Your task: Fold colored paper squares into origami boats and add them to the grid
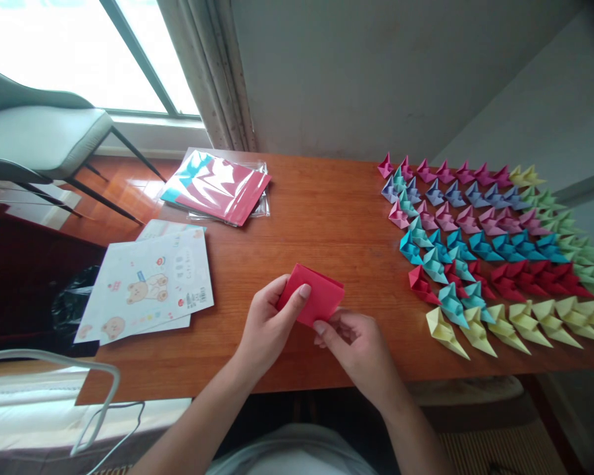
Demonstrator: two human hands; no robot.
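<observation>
A red sheet of folded paper (313, 297) is held up above the near part of the wooden table, its layers showing along the upper edge. My left hand (272, 313) grips its left side, thumb flat on the front face and fingers behind. At the lower right corner, my right hand (354, 336) pinches the paper between thumb and fingers. Part of each hand's fingers is hidden behind the paper.
Rows of folded paper boats (482, 245) in several colours cover the table's right side. Coloured paper in clear wrapping (222, 188) lies at the back left. Nearer are bear-printed sheets (151, 284). A chair (44, 135) stands beyond the left edge, by the window.
</observation>
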